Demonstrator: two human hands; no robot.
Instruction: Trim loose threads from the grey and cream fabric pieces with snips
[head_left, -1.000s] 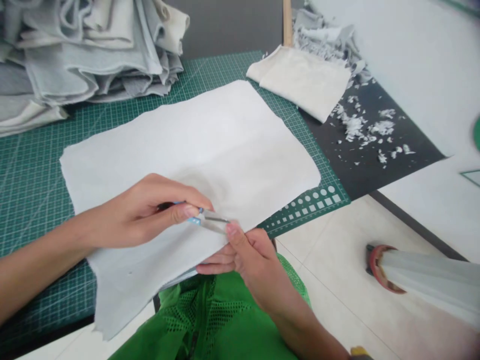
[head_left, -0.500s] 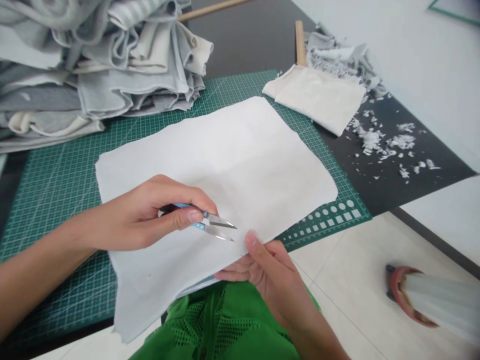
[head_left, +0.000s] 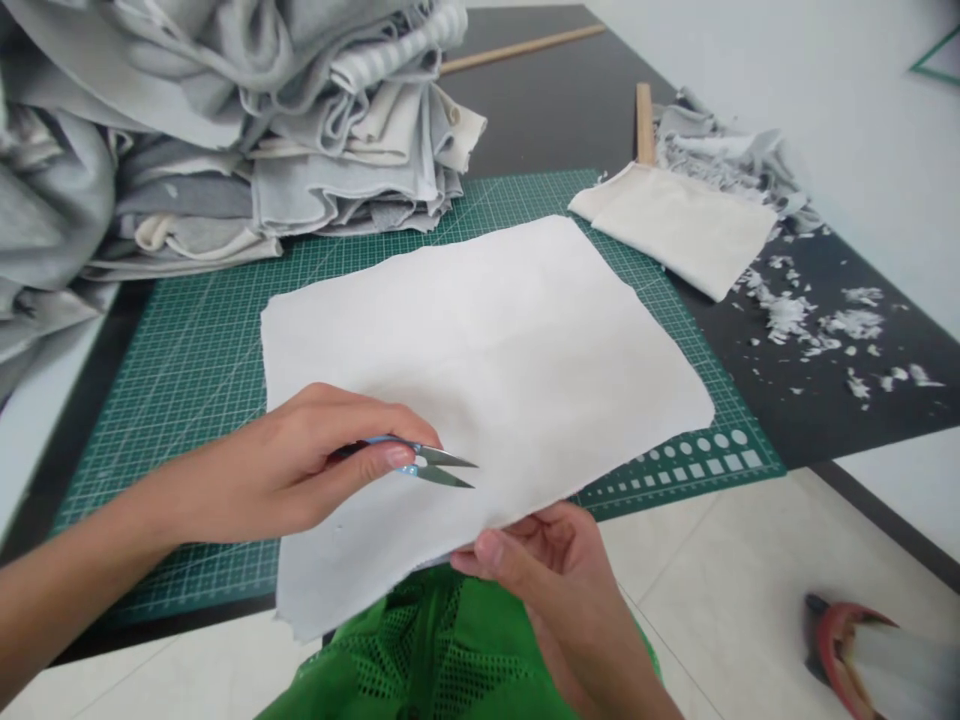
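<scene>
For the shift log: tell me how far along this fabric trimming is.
Done: a cream piece lies set aside, with clipped scraps on the black surface. In hand: the left hand holds thread snips open over a pale fabric sheet, whose edge the right hand lifts. Remaining: the folded grey stack looks untouched.

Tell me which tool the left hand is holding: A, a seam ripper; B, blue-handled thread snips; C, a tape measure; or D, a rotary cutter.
B: the left hand pinches blue-handled thread snips, their two metal blades pointing toward the pale fabric sheet.
</scene>
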